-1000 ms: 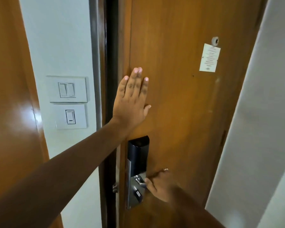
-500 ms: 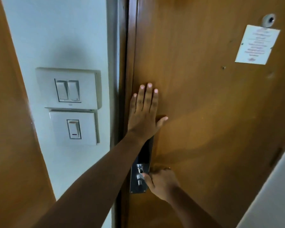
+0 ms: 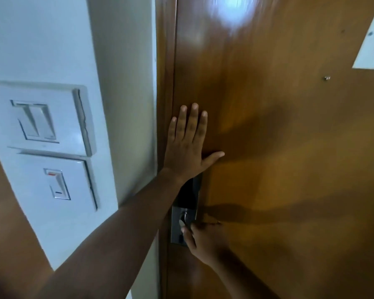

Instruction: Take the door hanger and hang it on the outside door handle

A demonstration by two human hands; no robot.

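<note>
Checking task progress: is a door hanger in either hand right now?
No. The left hand lies flat and empty on the door, and the right hand is at the lock plate.

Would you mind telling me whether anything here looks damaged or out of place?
The upper switch plate stands out: its right edge shows a jagged crack line and seems lifted from the wall. The lower switch plate, door and lock plate look ordinary.
</note>
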